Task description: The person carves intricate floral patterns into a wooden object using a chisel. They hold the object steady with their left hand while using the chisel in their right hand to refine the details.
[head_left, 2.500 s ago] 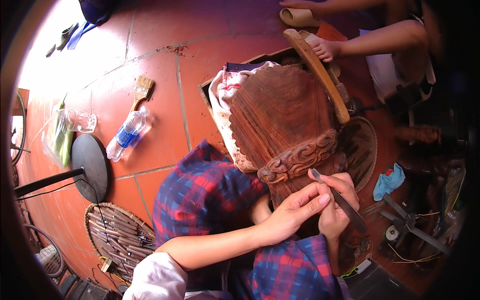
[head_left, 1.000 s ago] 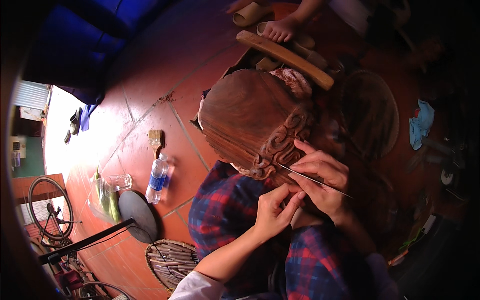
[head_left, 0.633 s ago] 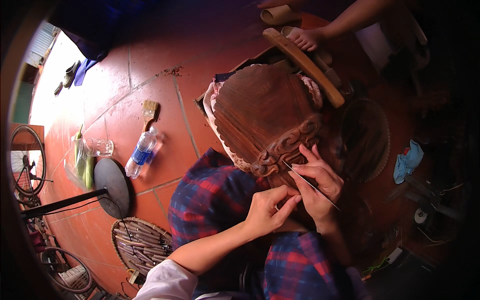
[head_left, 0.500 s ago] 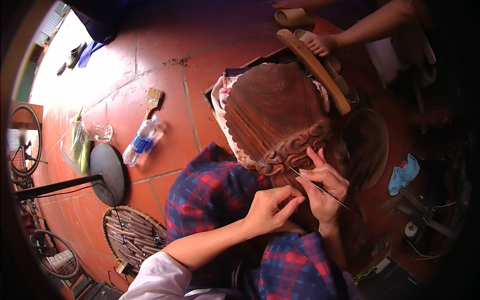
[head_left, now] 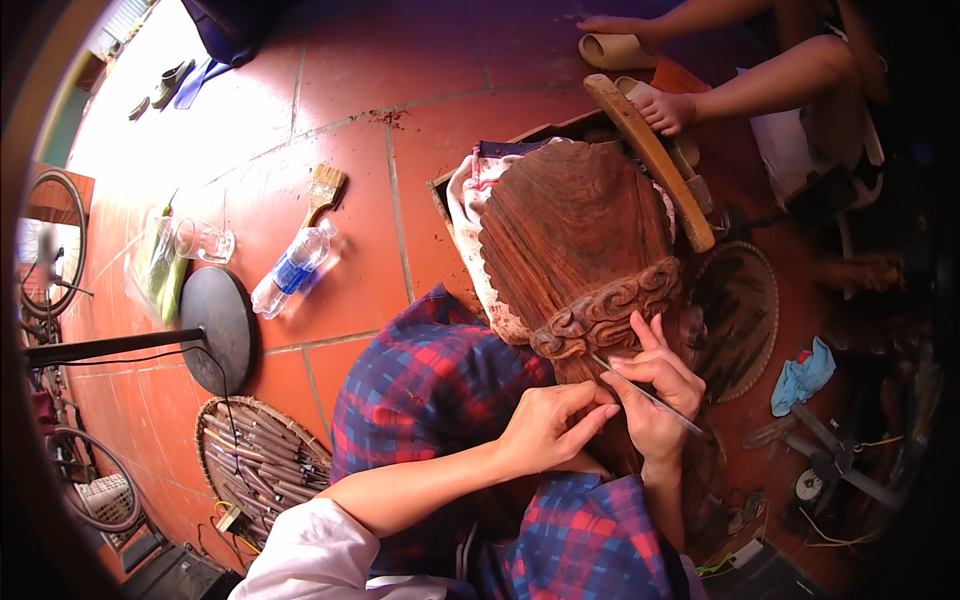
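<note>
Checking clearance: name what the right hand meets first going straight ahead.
The right hand would likely meet the carving first; whether its fingers touch it now is unclear from this view.

Red tiled floor carries these: around the view's centre, brown crumbs at eleven o'clock, a brush at ten, a plastic bottle, glass mug and round black base towards nine, a round basket of brown rods at eight.
</note>
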A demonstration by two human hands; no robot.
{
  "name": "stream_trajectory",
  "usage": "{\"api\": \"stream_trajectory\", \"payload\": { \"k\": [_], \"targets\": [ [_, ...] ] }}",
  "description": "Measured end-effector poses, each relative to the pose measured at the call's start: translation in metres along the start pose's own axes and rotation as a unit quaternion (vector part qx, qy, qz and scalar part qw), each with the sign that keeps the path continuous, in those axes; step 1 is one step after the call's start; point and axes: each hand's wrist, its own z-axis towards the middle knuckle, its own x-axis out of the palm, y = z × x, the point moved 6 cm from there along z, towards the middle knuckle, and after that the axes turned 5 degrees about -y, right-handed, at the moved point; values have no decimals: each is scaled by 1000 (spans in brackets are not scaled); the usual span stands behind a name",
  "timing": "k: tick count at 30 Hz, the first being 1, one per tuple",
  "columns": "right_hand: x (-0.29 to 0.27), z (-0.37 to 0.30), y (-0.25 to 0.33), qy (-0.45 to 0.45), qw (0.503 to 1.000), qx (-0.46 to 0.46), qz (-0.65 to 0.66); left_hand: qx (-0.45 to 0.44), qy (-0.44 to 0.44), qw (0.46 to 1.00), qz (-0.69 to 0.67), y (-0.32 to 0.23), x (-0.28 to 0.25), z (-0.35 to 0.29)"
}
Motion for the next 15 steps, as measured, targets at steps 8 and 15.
{"api": "stream_trajectory", "payload": {
  "k": [8,15],
  "targets": [
    [-17,-16,-13,-114,958,150,216,-10,3,1000,-16,-1,-3,-2],
    [-7,-16,-14,-87,953,180,229,-27,21,999,-12,-5,0,1]
  ]
}}
